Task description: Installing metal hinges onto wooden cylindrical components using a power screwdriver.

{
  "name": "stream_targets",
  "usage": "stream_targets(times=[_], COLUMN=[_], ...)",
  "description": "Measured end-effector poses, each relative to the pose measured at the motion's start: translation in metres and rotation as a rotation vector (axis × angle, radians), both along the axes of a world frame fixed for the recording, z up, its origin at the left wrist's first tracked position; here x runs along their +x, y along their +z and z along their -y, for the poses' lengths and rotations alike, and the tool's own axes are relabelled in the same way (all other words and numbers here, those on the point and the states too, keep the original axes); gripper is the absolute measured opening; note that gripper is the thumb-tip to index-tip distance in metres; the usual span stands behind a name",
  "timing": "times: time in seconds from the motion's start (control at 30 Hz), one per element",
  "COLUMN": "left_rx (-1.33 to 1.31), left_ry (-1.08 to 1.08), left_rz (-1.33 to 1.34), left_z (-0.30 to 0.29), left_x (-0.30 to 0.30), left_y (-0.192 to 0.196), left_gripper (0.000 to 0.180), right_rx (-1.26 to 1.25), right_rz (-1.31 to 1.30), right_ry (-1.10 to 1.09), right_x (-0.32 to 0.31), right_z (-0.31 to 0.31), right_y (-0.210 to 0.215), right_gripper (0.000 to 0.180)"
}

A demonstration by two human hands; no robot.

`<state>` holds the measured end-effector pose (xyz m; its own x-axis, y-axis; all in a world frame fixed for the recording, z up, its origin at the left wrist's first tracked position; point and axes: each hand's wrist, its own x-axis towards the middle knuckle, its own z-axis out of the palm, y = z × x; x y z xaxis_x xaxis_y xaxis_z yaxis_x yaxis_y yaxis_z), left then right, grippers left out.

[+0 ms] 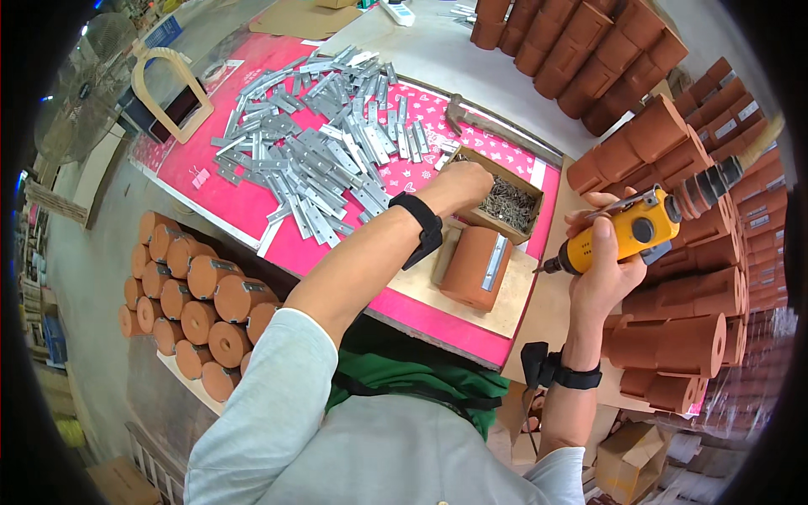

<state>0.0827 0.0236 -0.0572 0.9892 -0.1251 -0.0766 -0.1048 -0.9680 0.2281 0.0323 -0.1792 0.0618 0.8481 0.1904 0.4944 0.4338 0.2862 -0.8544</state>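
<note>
The left hand (pixel 461 181) is reached into the box (pixel 498 195) of screws (pixel 509 204); its fingers are curled down among the screws, and whether a screw is pinched cannot be told. A black strap (pixel 423 225) is worn on the left wrist. The right hand (pixel 602 273) is raised at the right of the desk (pixel 252 198), with its fingers wrapped tight around a yellow driver (pixel 635 231); the driver's bit (pixel 549 267) is pointed left and down, above the board (pixel 467 290). A second black strap (pixel 566 372) is worn on the right wrist. A terracotta block (pixel 471 268) is laid on the board just below the box, with a grey metal plate (pixel 496 262) set along its right face. The box is placed at the near right part of the pink desk cover, touching the board's far edge. A heap of grey plates (pixel 320 147) is spread over the cover to the left of the box, well apart from the block. A hammer (pixel 471 118) is laid beyond the box. Terracotta pieces (pixel 640 59) are stacked in rows at the right and behind the desk, and further round pieces (pixel 189 295) are stacked on the floor at the left, below the desk edge. A fan (pixel 84 84) is seen at the far left.
</note>
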Motion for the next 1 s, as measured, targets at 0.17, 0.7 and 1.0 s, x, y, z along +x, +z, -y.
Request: stream_targets(times=[0.17,0.7,1.0], left_rx=[-0.302,-0.69,-0.633], left_ry=[0.064,0.225,0.191], left_rz=[0.372,0.243,0.212], left_z=[-0.011,-0.02,-0.015], left_x=[0.005,-0.018,-0.026], left_y=[-0.013,0.008,0.019], left_gripper=[0.011,0.014,0.015], right_rx=[-0.008,-0.012,-0.057], right_rz=[-0.004,0.011,0.029], right_ry=[-0.001,-0.002,-0.02], right_x=[-0.002,0.002,0.004], right_z=[-0.002,-0.004,0.003], right_y=[0.002,-0.005,-0.008], right_gripper=[0.033,0.024,0.025])
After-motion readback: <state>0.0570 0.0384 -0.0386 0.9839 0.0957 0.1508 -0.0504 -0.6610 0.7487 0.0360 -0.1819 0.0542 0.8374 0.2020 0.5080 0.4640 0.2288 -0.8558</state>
